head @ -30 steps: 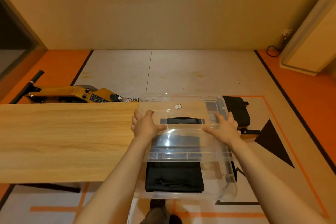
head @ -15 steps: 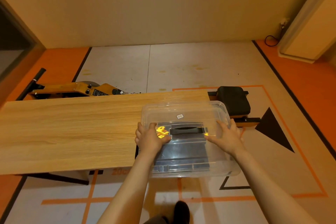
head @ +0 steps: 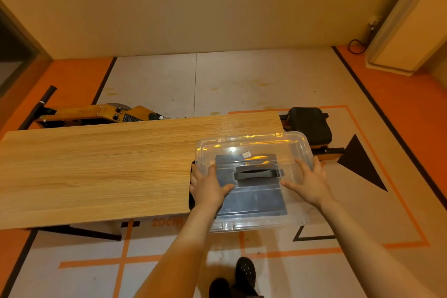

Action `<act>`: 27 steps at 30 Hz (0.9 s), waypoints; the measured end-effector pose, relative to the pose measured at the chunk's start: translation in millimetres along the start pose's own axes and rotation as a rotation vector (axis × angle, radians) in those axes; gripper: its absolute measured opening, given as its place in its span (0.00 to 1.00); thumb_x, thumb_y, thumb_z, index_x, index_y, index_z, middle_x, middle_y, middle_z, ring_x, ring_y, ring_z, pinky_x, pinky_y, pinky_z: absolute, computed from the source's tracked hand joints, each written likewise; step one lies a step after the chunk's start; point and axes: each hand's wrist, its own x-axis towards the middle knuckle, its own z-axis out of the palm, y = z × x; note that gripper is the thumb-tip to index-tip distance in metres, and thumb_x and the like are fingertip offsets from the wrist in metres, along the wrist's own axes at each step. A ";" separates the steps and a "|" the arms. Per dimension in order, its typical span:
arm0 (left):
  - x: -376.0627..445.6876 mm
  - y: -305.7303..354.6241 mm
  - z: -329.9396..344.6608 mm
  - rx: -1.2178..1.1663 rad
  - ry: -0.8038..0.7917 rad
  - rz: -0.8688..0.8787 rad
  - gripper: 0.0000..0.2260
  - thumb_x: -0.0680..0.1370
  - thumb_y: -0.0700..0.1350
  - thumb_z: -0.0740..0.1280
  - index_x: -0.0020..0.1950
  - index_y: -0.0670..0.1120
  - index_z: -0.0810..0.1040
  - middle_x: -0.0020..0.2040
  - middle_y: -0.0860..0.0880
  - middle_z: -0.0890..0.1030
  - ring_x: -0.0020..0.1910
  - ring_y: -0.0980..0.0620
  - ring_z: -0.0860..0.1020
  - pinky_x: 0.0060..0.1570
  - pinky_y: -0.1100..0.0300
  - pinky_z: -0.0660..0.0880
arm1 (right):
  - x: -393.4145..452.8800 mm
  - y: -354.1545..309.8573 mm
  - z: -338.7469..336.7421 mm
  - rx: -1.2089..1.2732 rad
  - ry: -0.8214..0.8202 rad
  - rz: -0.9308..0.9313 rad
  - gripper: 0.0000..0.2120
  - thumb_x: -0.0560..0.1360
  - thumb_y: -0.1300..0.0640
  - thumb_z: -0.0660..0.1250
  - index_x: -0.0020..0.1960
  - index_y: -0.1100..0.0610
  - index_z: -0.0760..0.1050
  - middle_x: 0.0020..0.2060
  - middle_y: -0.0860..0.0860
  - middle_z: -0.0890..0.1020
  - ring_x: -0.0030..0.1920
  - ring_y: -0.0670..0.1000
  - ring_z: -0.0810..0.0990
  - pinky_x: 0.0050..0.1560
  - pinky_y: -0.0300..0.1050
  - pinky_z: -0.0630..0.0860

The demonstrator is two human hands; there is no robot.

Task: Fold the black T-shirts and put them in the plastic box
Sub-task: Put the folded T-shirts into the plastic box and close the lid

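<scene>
1. A yellow machine (head: pixel 96 113) with black knobs is seen on the floor (head: pixel 242 80) behind the far left edge of the tabletop (head: pixel 96 172), and a black bar (head: pixel 38 106) juts from its left end.
2. The long wooden tabletop is laid across the view from the left, and its right end is reached by the plastic box (head: pixel 254 181).
3. The plastic box is set at the right end of the tabletop, overhanging the near right corner. It is covered by a clear lid (head: pixel 297 150) with a black handle (head: pixel 256 174) at its middle and a small white sticker (head: pixel 246 154) near the far side.
4. A dark shape, taken to be the black T-shirts (head: pixel 256 201), is seen through the lid; its folds cannot be told.
5. The left hand (head: pixel 208 189) is laid on the lid's left part, fingers bent over the left rim and thumb stretched toward the handle.
6. The right hand (head: pixel 310 182) is pressed flat on the lid's right part, fingers spread and straight.
7. A black padded seat (head: pixel 309 123) is seen on the floor beyond the tabletop's far right corner.
8. A dark shoe (head: pixel 245 271) is seen on the floor below the box.
</scene>
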 end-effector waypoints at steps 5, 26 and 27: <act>8.1 -1.6 -4.1 0.049 -0.035 0.046 0.35 0.73 0.61 0.69 0.76 0.55 0.60 0.78 0.37 0.42 0.77 0.38 0.48 0.72 0.45 0.55 | 2.1 7.4 6.6 -0.016 0.004 0.000 0.43 0.72 0.33 0.66 0.79 0.43 0.50 0.79 0.57 0.42 0.77 0.64 0.48 0.72 0.64 0.61; -1.9 45.2 23.0 0.292 -0.028 0.443 0.29 0.81 0.61 0.54 0.79 0.55 0.49 0.79 0.45 0.38 0.77 0.44 0.37 0.74 0.44 0.40 | 4.7 21.4 7.2 0.235 0.043 -0.096 0.39 0.76 0.41 0.67 0.80 0.43 0.50 0.79 0.56 0.52 0.77 0.60 0.55 0.73 0.61 0.62; -4.0 53.1 28.9 0.304 -0.036 0.472 0.29 0.81 0.60 0.54 0.79 0.55 0.49 0.79 0.45 0.39 0.78 0.44 0.38 0.75 0.44 0.41 | 3.2 27.6 5.4 0.340 0.084 -0.116 0.37 0.76 0.43 0.68 0.79 0.44 0.53 0.76 0.54 0.59 0.75 0.57 0.60 0.72 0.60 0.65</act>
